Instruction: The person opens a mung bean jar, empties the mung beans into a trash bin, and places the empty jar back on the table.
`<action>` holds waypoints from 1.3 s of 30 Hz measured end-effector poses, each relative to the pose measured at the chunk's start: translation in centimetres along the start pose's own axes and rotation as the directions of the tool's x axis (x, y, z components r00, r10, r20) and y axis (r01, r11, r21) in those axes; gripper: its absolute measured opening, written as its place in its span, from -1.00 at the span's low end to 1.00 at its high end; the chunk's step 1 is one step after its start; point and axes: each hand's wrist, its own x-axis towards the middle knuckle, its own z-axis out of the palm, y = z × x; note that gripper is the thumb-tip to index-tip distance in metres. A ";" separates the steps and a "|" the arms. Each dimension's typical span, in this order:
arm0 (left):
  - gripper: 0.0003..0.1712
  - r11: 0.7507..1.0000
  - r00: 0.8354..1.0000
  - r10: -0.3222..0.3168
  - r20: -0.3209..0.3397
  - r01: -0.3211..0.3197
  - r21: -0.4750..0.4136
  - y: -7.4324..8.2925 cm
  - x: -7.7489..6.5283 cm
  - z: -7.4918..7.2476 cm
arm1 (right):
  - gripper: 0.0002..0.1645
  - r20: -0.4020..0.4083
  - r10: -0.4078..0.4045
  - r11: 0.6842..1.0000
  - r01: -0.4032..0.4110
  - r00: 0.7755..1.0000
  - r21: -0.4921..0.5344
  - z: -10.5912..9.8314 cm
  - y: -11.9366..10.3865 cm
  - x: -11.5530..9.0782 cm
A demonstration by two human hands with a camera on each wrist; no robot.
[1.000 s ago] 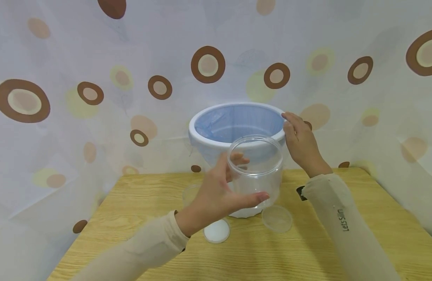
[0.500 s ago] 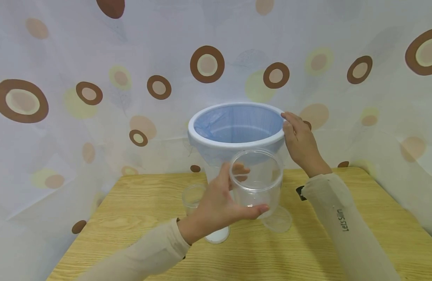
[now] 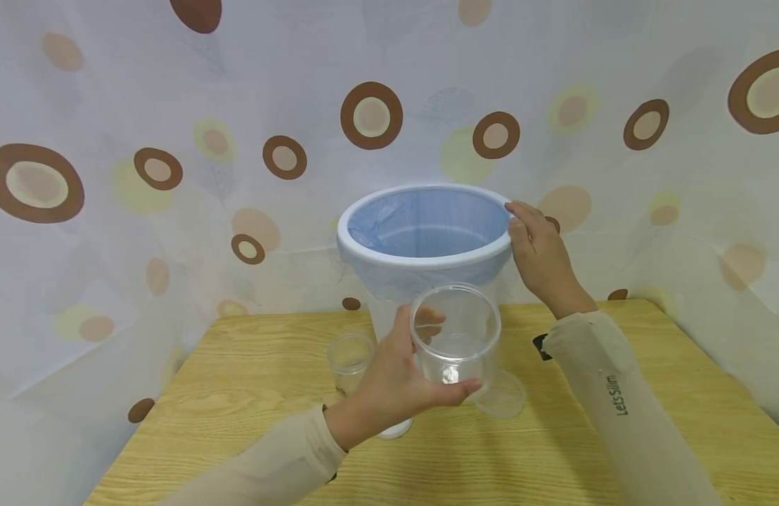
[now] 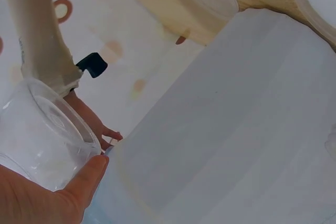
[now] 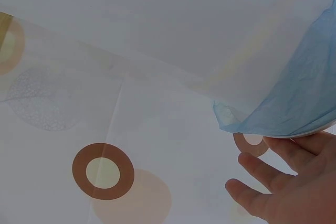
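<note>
My left hand [image 3: 396, 379] grips a clear round plastic jar [image 3: 455, 344], thumb on the near side and fingers round the far side. The jar tilts with its uncovered mouth towards me, in front of a white trash bin [image 3: 354, 246]. A thin blue bag [image 3: 440, 218] lines the bin and folds over its rim. At the rim's right side rests my right hand [image 3: 544, 256]; in the right wrist view its fingers [image 5: 260, 169] are spread, touching the rim from outside. The left wrist view shows the jar [image 4: 42, 140] close to the bin's wall [image 4: 226, 108].
A smaller clear container [image 3: 351, 355] stands left of the bin, partly behind my left hand. A translucent round lid [image 3: 506, 397] lies to the right on the wooden table [image 3: 269, 393]. Below my left hand shows part of a white disc [image 3: 397, 429]. A patterned sheet [image 3: 174, 260] hangs behind.
My left hand has lowered the jar from near the bin's rim and tipped its mouth more towards me. More of the smaller container shows. The right hand stays at the rim.
</note>
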 end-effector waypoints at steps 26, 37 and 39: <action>-0.14 0.991 0.990 -0.136 0.045 0.136 -0.013 -2.1 -1.1 1.4 | -0.33 0.006 0.006 1.000 -0.006 1.000 -0.024 -0.1 -0.2 0.1; -0.16 0.981 0.980 -0.189 0.064 0.190 -0.020 -3.1 -1.5 1.9 | -0.34 -0.006 -0.002 1.000 0.002 1.000 -0.020 0.0 -0.1 0.1; -0.16 0.981 0.980 -0.188 0.070 0.191 -0.040 -3.3 -1.6 2.0 | -0.34 -0.009 -0.007 1.000 0.006 1.000 -0.020 0.0 0.0 0.2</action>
